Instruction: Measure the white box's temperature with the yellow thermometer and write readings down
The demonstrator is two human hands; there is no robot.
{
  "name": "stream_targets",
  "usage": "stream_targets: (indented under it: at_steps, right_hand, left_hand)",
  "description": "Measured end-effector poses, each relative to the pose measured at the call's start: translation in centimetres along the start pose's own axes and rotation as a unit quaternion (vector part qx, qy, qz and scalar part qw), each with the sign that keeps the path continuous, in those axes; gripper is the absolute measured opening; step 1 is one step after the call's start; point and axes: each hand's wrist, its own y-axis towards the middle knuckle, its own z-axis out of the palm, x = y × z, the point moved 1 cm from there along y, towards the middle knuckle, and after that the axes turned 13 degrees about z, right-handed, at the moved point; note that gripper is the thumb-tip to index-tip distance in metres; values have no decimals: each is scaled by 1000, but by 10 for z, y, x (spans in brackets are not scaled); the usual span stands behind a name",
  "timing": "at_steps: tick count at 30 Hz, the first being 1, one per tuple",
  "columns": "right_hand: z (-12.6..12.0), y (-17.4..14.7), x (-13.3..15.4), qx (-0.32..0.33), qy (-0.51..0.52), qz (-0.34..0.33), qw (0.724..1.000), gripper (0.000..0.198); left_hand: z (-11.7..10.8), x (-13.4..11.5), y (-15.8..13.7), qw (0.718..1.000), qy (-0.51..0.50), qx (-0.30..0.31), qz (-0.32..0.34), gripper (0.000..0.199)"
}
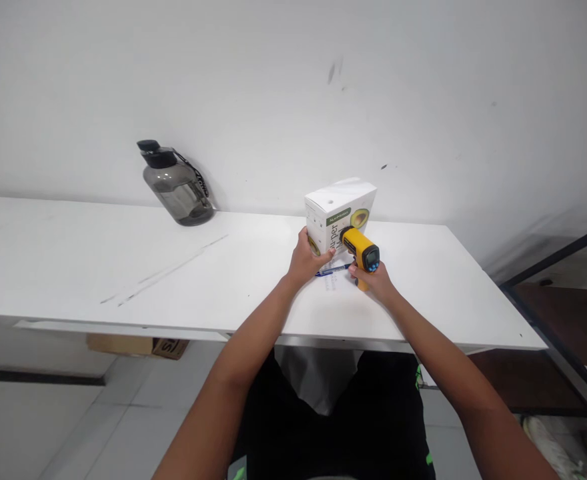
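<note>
A white box [322,227] with avocado pictures and a green label stands upright on the table. My left hand [305,259] grips its lower left side, thumb across the front. In my right hand [375,281] is a yellow and black infrared thermometer [358,243], held by its handle. Its nose points at the box's front from close by; whether the two touch I cannot tell. Its small screen faces me. A blue pen [332,270] lies on the table just in front of the box, between my hands.
A dark translucent water bottle [179,190] stands on the white table [253,293] at the left, near the wall. Beneath the table on the left is a cardboard box [123,344]. A dark-framed rack [558,320] stands to the right, with shoes [548,443] by its foot.
</note>
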Motion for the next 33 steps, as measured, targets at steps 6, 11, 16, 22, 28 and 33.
stream_targets:
  at_steps: [6,11,16,22,28,33]
  right_hand:
    - [-1,1,-3,22,10,-6,1000,43]
    - [0,-1,0,22,12,-1,1000,43]
    - [1,0,0,20,18,1,1000,41]
    - [1,1,0,13,19,5,1000,41]
    - [1,1,0,11,13,4,1000,42]
    - [4,-2,2,1,3,4,1000,47]
  left_hand:
    - [1,2,-1,1000,-13,2,5,84]
    - [1,2,0,1000,-11,4,10,82]
    - [2,3,0,1000,-14,4,12,83]
    - [2,4,-1,1000,-15,5,8,83]
    - [1,3,-1,1000,-12,6,3,82]
    - [1,5,0,1000,2,1,-5,82]
